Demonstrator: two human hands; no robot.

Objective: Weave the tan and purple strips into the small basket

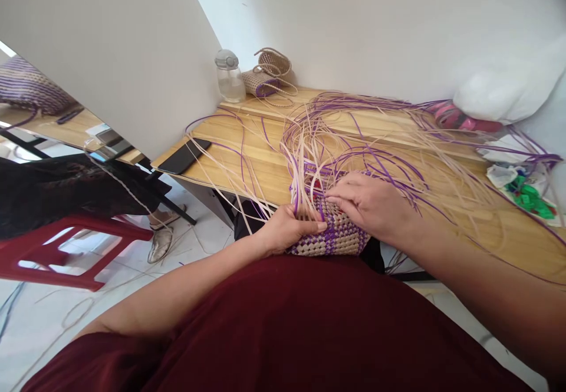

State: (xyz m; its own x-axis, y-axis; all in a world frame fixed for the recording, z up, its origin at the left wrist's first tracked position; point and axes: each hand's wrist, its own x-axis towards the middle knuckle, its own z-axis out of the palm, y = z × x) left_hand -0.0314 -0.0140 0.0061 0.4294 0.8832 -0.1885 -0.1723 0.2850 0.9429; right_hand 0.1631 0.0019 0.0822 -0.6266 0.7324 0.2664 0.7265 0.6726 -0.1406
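A partly woven basket [345,233] in beige and purple rests at the table's near edge, against my body. Long loose beige and purple strands [305,144] rise from its rim and spread over the table. My left hand [289,227] grips the basket's left side, its thumb lying across the woven wall and its fingers behind among the strands. On the right side of the rim, my right hand [365,203] has thumb and forefinger pinched together at the weave. Whatever lies between those fingertips is too small to make out.
A black phone [184,156] lies on the wooden table [269,171]. Behind stand a clear bottle [230,76] and a finished woven bag [260,82]. At right are a white bag [504,94] and green material [530,197]. Left of a partition, a person sits by a red stool [88,244].
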